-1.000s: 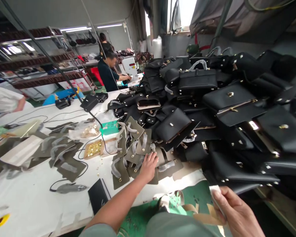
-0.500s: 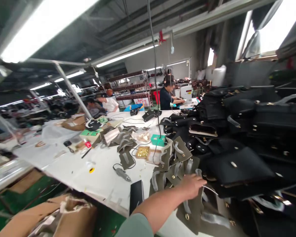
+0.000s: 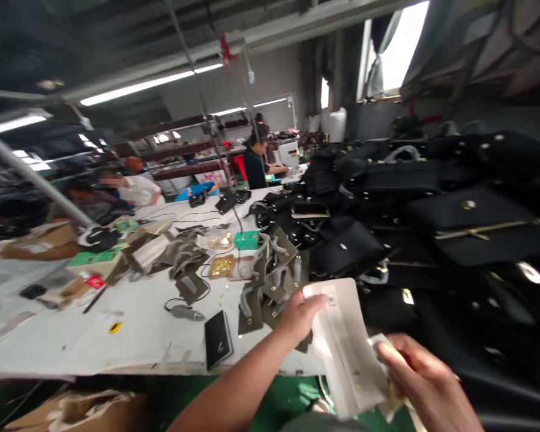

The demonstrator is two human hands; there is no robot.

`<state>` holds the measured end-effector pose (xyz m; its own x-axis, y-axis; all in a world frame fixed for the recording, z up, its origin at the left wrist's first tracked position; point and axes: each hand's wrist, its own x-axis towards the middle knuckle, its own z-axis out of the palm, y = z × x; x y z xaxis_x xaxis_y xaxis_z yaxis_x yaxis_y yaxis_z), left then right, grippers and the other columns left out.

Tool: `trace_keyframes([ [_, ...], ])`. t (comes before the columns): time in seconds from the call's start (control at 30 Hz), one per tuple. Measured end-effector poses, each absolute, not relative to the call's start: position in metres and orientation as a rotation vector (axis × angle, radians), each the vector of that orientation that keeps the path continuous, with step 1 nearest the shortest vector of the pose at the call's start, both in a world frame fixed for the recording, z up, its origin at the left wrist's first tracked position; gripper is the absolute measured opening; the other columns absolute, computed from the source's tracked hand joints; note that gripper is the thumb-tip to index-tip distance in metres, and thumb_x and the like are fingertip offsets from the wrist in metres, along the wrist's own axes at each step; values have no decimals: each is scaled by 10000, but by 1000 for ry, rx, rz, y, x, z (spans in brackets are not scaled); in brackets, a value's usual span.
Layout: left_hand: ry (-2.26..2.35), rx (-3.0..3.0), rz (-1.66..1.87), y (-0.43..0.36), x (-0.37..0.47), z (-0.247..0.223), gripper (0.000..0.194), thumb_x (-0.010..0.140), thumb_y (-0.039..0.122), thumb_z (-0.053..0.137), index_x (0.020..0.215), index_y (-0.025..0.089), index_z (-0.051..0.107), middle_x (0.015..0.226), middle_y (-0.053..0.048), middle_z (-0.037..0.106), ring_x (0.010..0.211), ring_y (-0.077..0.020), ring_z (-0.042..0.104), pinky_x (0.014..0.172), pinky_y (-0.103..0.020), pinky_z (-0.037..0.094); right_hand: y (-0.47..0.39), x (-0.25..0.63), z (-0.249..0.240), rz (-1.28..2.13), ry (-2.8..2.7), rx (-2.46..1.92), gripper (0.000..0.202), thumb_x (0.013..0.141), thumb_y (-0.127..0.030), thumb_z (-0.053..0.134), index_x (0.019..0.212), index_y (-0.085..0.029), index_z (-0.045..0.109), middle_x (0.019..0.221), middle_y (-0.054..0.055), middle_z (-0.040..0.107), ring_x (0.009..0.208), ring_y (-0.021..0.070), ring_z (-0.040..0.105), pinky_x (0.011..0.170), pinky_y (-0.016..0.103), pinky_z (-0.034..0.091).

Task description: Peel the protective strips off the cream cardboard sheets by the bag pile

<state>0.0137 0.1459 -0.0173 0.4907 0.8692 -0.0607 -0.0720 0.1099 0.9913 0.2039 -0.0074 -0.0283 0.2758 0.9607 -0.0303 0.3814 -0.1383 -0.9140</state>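
A pale beige panel (image 3: 342, 348) is held up over the table's near edge. My left hand (image 3: 300, 317) pinches its upper left corner, thumb on the face near a small square fitting. At the lower right, my right hand (image 3: 420, 375) is closed on the panel's right edge, where a small whitish piece shows between thumb and fingers. Olive pieces with wrapped straps (image 3: 276, 276) and small gold fittings lie behind the left hand. A black booklet-like object (image 3: 218, 340) rests on the table to the left.
Black bags (image 3: 342, 246) are heaped along the right. On the white table (image 3: 148, 324) are a grey tool (image 3: 185, 312), a tray of gold parts (image 3: 221, 267) and a green box (image 3: 246, 240). A cardboard box (image 3: 126, 411) stands below. Several people sit farther back.
The view has turned right. My left hand has left the olive pieces and now grips the beige panel. My right hand has come into view, holding the panel's other side.
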Motion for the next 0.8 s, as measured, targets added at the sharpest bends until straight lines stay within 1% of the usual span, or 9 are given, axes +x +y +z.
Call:
trace_keyframes([
  [0.03, 770, 1252, 790, 138, 21, -14, 405, 862, 414, 694, 1154, 142, 758, 1104, -119, 791, 991, -279, 723, 926, -378, 548, -12, 200, -24, 950, -1048, -1674, 486, 934, -683, 525, 788, -239, 660, 556, -19, 520, 525, 155, 498, 496, 264, 434],
  [0.13, 692, 1234, 749, 116, 43, -4, 381, 908, 419, 665, 1170, 156, 750, 1122, -103, 791, 1031, -275, 722, 975, -381, 534, -13, 195, -13, 1028, -929, -1553, 454, 900, -659, 607, 819, -214, 638, 592, -53, 424, 543, 119, 375, 495, 247, 331],
  [0.23, 717, 1292, 732, 97, 60, 4, 348, 928, 412, 656, 1125, 145, 760, 1111, -91, 795, 1029, -255, 718, 962, -346, 529, -15, 199, -9, 964, -913, -1501, 419, 903, -619, 625, 806, -211, 623, 635, -50, 413, 570, 118, 331, 496, 253, 274],
  [0.33, 730, 1356, 621, 81, 72, 11, 386, 940, 453, 638, 1118, 134, 762, 1097, -98, 794, 1012, -257, 713, 929, -336, 531, -26, 206, -6, 836, -914, -1509, 396, 908, -574, 631, 770, -203, 619, 678, -25, 488, 628, 137, 390, 554, 264, 317],
  [0.43, 627, 1429, 521, 69, 82, 15, 416, 951, 469, 625, 1195, 153, 741, 1134, -96, 782, 1056, -263, 701, 950, -341, 528, -37, 212, -3, 715, -882, -1557, 376, 904, -532, 633, 735, -198, 607, 708, -9, 537, 679, 153, 441, 618, 271, 359],
  [0.53, 582, 1523, 515, 58, 89, 18, 427, 923, 455, 675, 1229, 160, 723, 1168, -103, 767, 1101, -274, 687, 979, -349, 528, -45, 218, -3, 699, -811, -1625, 375, 889, -535, 634, 719, -204, 591, 660, -24, 515, 631, 140, 412, 571, 265, 330],
  [0.63, 651, 1622, 537, 47, 91, 19, 409, 870, 473, 735, 1123, 153, 756, 1117, -114, 764, 1020, -267, 698, 876, -324, 553, -57, 220, -5, 768, -775, -1696, 427, 855, -581, 644, 659, -216, 541, 576, -43, 460, 568, 128, 376, 521, 261, 298],
  [0.7, 677, 1633, 539, 38, 92, 19, 385, 831, 486, 769, 1031, 156, 779, 1029, -98, 774, 925, -243, 705, 800, -301, 554, -65, 219, -10, 809, -778, -1715, 467, 847, -628, 621, 634, -223, 531, 552, -39, 455, 552, 133, 401, 511, 260, 322],
  [0.8, 709, 1558, 475, 32, 92, 15, 407, 779, 512, 798, 993, 166, 799, 960, -78, 793, 871, -235, 712, 775, -299, 556, -71, 220, -23, 875, -818, -1684, 454, 791, -692, 635, 679, -253, 629, 535, -11, 518, 504, 166, 465, 464, 284, 381],
])
